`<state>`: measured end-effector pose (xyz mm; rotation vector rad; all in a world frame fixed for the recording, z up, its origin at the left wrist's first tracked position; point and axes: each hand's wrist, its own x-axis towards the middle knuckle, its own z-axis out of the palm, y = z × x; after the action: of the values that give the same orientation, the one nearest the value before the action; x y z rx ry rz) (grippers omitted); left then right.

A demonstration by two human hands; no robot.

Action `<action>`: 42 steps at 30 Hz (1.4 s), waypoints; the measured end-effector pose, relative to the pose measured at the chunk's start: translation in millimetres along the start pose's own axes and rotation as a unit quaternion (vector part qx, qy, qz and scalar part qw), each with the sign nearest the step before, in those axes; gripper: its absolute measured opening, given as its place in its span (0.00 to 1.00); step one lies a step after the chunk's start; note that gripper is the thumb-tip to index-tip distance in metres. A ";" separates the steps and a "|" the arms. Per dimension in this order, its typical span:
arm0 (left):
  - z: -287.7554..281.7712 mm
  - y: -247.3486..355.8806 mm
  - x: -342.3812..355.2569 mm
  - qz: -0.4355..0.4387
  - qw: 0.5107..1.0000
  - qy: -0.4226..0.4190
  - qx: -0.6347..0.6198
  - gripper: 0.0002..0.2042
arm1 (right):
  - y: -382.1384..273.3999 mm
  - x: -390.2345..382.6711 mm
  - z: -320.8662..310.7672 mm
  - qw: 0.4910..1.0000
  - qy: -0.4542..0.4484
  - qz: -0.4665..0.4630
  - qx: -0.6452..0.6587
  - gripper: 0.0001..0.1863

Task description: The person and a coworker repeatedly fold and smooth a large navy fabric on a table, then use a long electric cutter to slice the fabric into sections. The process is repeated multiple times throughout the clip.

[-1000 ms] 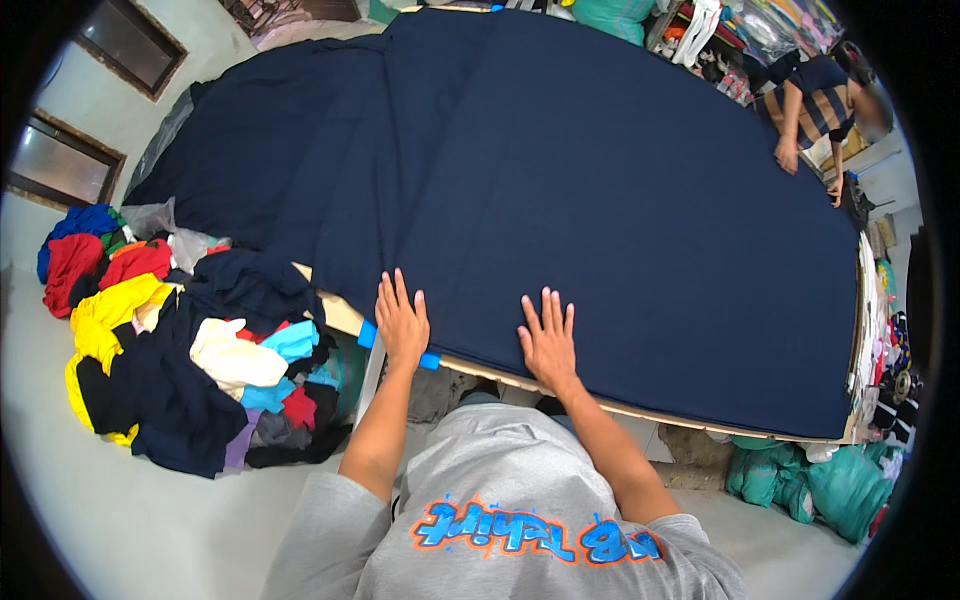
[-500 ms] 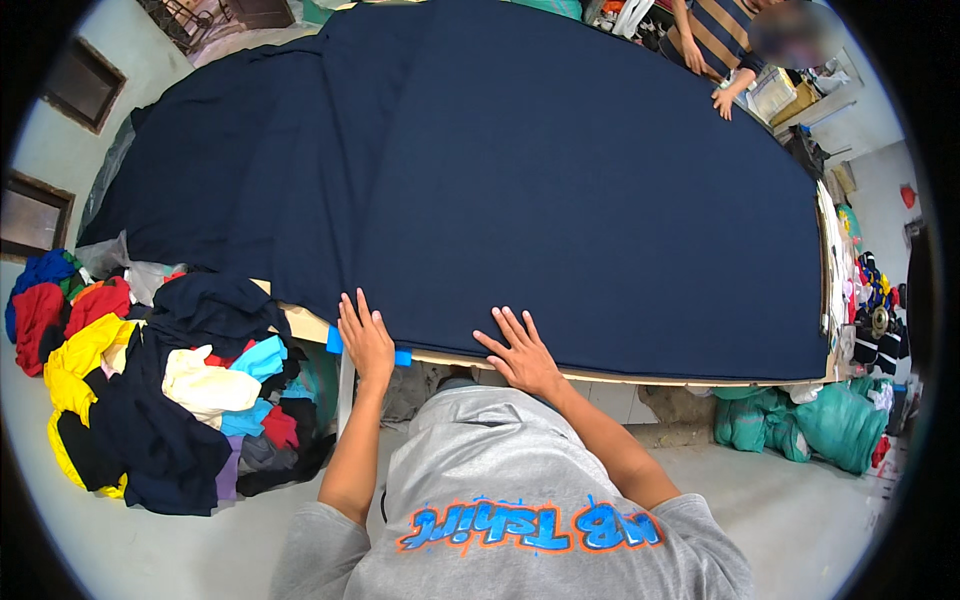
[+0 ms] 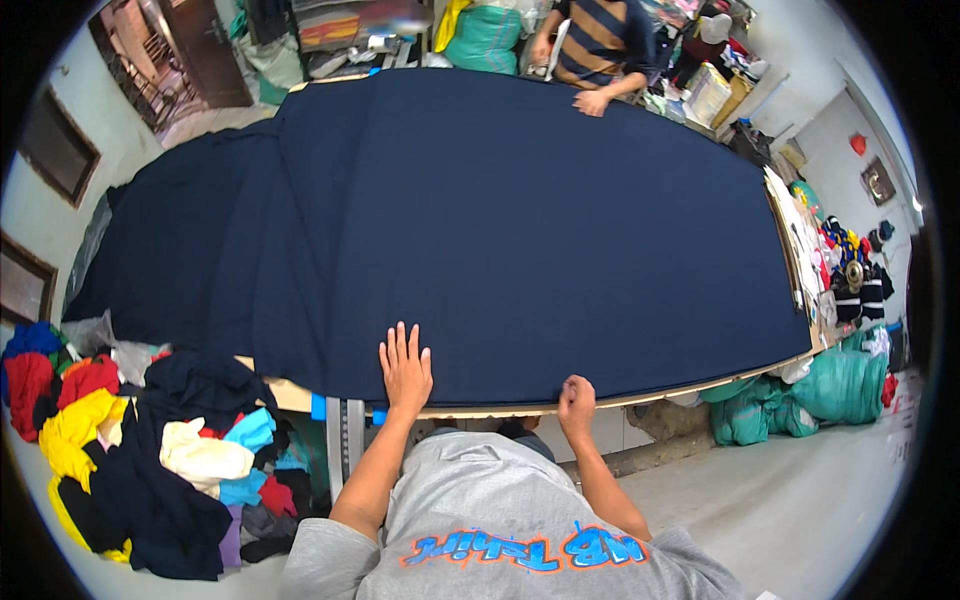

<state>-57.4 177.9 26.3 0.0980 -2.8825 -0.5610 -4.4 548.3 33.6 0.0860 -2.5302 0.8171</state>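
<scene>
A wide navy fabric (image 3: pixel 560 230) covers the long table, smooth over its middle and right and creased toward the left. My left hand (image 3: pixel 406 368) lies flat on it near the front edge, fingers stretched forward and holding nothing. To its right, my right hand (image 3: pixel 577 405) is closed at the fabric's front border, with its fingers curled as if pinching the cloth. The fingertips are partly hidden. Along the near side, a pale strip of the table edge (image 3: pixel 287 393) shows under the fabric, with a blue piece (image 3: pixel 318 407) attached to it.
Left of me lies a heap of coloured cloth (image 3: pixel 150 460). Across the table stands a person in a striped shirt (image 3: pixel 597 45), one hand (image 3: pixel 592 102) on the fabric's far edge. Green sacks (image 3: pixel 840 385) sit at the right, near stacked boards (image 3: pixel 785 240).
My right hand has moved right and curled from flat to closed. My left hand has slid right, still flat. The view has tilted up, and the other person's hand has moved left along the far edge.
</scene>
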 end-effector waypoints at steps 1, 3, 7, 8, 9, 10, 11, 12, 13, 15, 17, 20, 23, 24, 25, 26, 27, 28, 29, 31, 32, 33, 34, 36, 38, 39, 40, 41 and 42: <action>3.4 0.8 -1.7 0.001 1.000 0.003 0.020 0.28 | 9.4 -11.2 -9.6 0.999 0.013 0.046 0.004 0.09; 6.7 1.4 -3.6 0.002 0.999 0.000 0.044 0.29 | 25.4 -38.1 -26.2 0.990 0.038 0.138 0.015 0.12; 9.0 8.6 -1.7 0.012 0.999 -0.021 0.039 0.29 | 32.7 -107.3 -54.0 0.952 0.023 0.284 -0.116 0.12; 11.5 9.0 -0.5 0.019 0.999 -0.021 0.042 0.29 | 37.5 -131.3 -54.8 0.943 0.019 0.300 -0.146 0.13; 7.7 9.7 -0.4 0.020 0.999 -0.015 0.037 0.29 | 43.8 -155.1 -53.1 0.932 -0.016 0.315 -0.180 0.10; 5.1 9.2 -0.5 0.015 0.999 -0.013 0.036 0.29 | 54.2 -180.7 -49.0 0.918 -0.052 0.329 -0.214 0.08; 2.8 7.5 -1.6 0.007 0.999 -0.010 0.035 0.29 | 72.1 -205.9 -45.5 0.896 -0.123 0.382 -0.192 0.07; 2.1 5.0 -2.8 0.002 1.000 -0.006 0.029 0.29 | 86.3 -226.6 -40.3 0.865 -0.194 0.430 -0.170 0.07; 0.2 -1.6 -5.4 -0.011 1.000 0.002 0.026 0.29 | 92.1 -237.9 -28.3 0.845 -0.204 0.460 -0.178 0.08; 2.0 7.2 -1.4 0.006 0.999 -0.011 0.030 0.29 | 93.7 -267.8 -18.3 0.813 -0.187 0.529 -0.154 0.09; 0.7 4.2 -4.5 -0.005 1.000 -0.015 0.019 0.29 | 88.3 -260.7 -16.9 0.811 -0.176 0.547 -0.109 0.10; 2.9 8.3 -1.8 0.010 1.000 -0.017 0.021 0.29 | 68.0 -218.0 -15.8 0.878 -0.089 0.468 -0.049 0.09; 2.1 5.2 -2.3 0.009 1.000 -0.006 0.023 0.28 | 32.0 -126.8 -22.8 0.956 0.005 0.293 -0.023 0.06; 1.5 4.1 -3.1 0.007 1.000 -0.006 0.019 0.28 | 16.3 -94.4 -26.5 0.970 0.019 0.243 0.001 0.05; 2.6 4.0 -2.7 0.007 1.000 -0.005 0.019 0.28 | 1.2 -63.8 -30.1 0.980 0.033 0.192 0.023 0.05; 3.5 3.8 -3.6 0.007 1.000 -0.005 0.019 0.28 | -10.4 -38.1 -31.6 0.987 0.036 0.154 0.019 0.06; 4.7 4.8 -3.9 0.007 1.000 -0.005 0.018 0.28 | -18.2 -17.7 -31.4 0.992 0.037 0.117 0.014 0.07; 4.9 4.4 -3.7 0.006 1.000 -0.002 0.014 0.28 | -20.3 -0.5 -26.2 0.996 0.024 0.082 0.011 0.09; 6.3 4.6 -3.9 0.007 1.000 0.000 0.008 0.28 | -21.4 13.8 -20.1 0.999 0.010 0.048 0.008 0.11; 6.9 3.0 -4.2 -0.001 1.000 0.000 -0.021 0.28 | -30.6 37.2 1.8 0.999 -0.020 0.034 0.012 0.16; 5.0 3.7 -2.5 -0.008 0.999 -0.005 -0.048 0.28 | -29.3 41.0 14.0 0.998 -0.056 0.021 -0.015 0.20; 3.0 3.9 -0.7 -0.016 0.997 -0.009 -0.075 0.28 | -28.4 44.4 25.2 0.994 -0.096 0.014 -0.048 0.25; 1.5 -2.2 -0.2 -0.018 0.996 0.011 -0.086 0.28 | -30.7 45.7 41.2 0.991 -0.120 0.014 -0.064 0.27; -11.2 1.9 4.0 -0.121 0.956 0.048 -0.264 0.27 | -35.1 44.7 56.5 0.982 -0.157 0.021 -0.098 0.30; -27.0 -3.2 3.0 -0.214 0.899 0.111 -0.365 0.27 | -44.1 41.4 66.8 0.973 -0.190 0.027 -0.127 0.31; -32.9 -5.7 2.3 -0.232 0.867 0.132 -0.421 0.27 | -42.8 42.1 66.5 0.971 -0.201 0.039 -0.123 0.31; -42.8 -6.6 0.5 -0.245 0.832 0.152 -0.473 0.27 | -41.1 40.9 65.6 0.970 -0.206 0.038 -0.127 0.31; -54.2 -9.0 -2.3 -0.256 0.794 0.178 -0.522 0.27 | -40.6 40.2 66.3 0.968 -0.211 0.036 -0.130 0.31; -65.4 -11.6 -2.4 -0.265 0.758 0.192 -0.564 0.29 | -39.4 38.4 65.3 0.967 -0.215 0.030 -0.136 0.31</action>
<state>-41.0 143.6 80.8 0.7226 -1.6609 -1.9655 -58.0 482.2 26.2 0.1056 -3.0430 0.5048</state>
